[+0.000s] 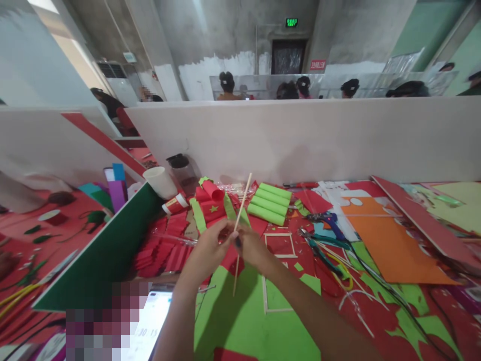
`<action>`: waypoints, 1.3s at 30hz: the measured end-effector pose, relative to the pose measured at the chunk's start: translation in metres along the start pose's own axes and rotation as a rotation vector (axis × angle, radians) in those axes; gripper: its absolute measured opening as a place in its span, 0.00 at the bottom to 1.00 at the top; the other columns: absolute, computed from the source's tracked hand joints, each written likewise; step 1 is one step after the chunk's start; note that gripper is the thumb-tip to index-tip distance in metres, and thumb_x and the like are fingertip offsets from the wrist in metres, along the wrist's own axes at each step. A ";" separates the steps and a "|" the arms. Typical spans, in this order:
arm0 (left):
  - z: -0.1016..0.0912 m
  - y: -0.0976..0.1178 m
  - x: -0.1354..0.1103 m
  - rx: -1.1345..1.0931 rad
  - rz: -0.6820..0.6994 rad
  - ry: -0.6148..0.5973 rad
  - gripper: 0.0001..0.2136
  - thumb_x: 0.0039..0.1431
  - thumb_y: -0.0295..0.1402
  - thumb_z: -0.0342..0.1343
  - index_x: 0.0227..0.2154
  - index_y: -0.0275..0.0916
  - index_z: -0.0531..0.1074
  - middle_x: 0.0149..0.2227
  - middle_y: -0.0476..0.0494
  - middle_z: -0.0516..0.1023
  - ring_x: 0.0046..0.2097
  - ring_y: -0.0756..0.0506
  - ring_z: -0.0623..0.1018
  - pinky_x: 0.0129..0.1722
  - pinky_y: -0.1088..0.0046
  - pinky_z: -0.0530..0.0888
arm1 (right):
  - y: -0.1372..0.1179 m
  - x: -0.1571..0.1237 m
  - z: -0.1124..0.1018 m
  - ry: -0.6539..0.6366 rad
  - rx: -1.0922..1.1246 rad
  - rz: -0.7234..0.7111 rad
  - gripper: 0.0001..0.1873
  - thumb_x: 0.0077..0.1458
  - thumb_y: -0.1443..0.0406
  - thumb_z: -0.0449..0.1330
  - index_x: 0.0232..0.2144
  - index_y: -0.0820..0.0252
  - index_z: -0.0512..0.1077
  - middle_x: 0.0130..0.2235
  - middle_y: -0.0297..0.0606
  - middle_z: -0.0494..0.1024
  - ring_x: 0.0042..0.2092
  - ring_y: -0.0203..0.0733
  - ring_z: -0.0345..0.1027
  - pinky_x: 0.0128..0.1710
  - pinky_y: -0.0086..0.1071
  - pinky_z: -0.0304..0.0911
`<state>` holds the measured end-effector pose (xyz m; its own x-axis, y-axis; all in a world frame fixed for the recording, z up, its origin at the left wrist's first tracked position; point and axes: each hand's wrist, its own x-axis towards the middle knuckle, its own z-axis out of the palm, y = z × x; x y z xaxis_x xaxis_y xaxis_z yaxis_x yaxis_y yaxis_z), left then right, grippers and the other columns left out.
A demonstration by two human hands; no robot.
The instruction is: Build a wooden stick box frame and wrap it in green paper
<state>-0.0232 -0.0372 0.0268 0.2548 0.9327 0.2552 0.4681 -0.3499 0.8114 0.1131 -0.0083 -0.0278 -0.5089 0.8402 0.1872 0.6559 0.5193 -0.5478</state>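
Note:
Both my hands meet over the middle of the craft table. A thin wooden stick (242, 200) runs upright between them, from near the green rolls down to the green sheet. My left hand (208, 248) pinches the stick at its middle. My right hand (253, 248) is closed beside it, holding a small dark thing against the stick that I cannot make out. Under the hands lies a light green paper sheet (240, 321) with a wooden stick frame (278, 244) just right of them.
Green paper rolls (269, 204) and red paper rolls (210, 193) lie behind the hands. Scissors and pliers (325, 235) rest to the right by an orange sheet (387, 240). A white cup (160, 181), a dark green board (101, 255) and a phone (150, 321) sit left. A white partition (300, 138) backs the table.

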 end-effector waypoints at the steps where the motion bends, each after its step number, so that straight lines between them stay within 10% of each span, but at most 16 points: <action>1: 0.005 -0.004 0.002 0.020 -0.001 0.004 0.06 0.56 0.32 0.52 0.36 0.42 0.72 0.35 0.45 0.77 0.35 0.45 0.76 0.35 0.71 0.73 | 0.005 -0.007 -0.008 0.050 0.035 0.035 0.09 0.59 0.67 0.51 0.43 0.57 0.64 0.39 0.39 0.74 0.37 0.40 0.69 0.33 0.31 0.62; 7: 0.051 -0.011 0.012 0.032 -0.050 -0.050 0.07 0.56 0.36 0.53 0.35 0.41 0.72 0.31 0.46 0.77 0.31 0.46 0.76 0.30 0.73 0.70 | 0.035 -0.056 -0.049 0.364 0.538 0.155 0.10 0.53 0.58 0.59 0.32 0.56 0.62 0.30 0.32 0.72 0.30 0.38 0.67 0.31 0.30 0.63; 13: 0.085 0.001 0.018 -0.238 -0.086 -0.087 0.08 0.58 0.36 0.52 0.32 0.37 0.72 0.32 0.45 0.77 0.35 0.46 0.76 0.35 0.73 0.71 | 0.046 -0.079 -0.063 0.456 0.537 0.175 0.11 0.53 0.59 0.60 0.30 0.57 0.62 0.26 0.29 0.68 0.27 0.36 0.63 0.30 0.28 0.60; 28: 0.079 -0.019 0.021 -0.502 -0.248 0.033 0.13 0.50 0.42 0.60 0.31 0.35 0.73 0.31 0.44 0.78 0.33 0.47 0.76 0.35 0.72 0.71 | 0.071 -0.077 -0.055 0.543 0.974 0.271 0.23 0.58 0.48 0.51 0.44 0.58 0.69 0.29 0.38 0.76 0.27 0.38 0.67 0.24 0.29 0.61; 39: 0.083 -0.018 0.021 -0.567 -0.281 0.034 0.11 0.47 0.40 0.63 0.29 0.36 0.74 0.30 0.44 0.78 0.32 0.47 0.76 0.33 0.72 0.72 | 0.068 -0.079 -0.057 0.536 0.995 0.285 0.19 0.55 0.53 0.57 0.33 0.63 0.77 0.23 0.34 0.71 0.23 0.32 0.63 0.20 0.25 0.61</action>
<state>0.0437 -0.0186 -0.0264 0.1558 0.9878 0.0011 -0.0106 0.0006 0.9999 0.2297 -0.0304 -0.0329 0.0428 0.9886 0.1446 -0.1399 0.1493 -0.9789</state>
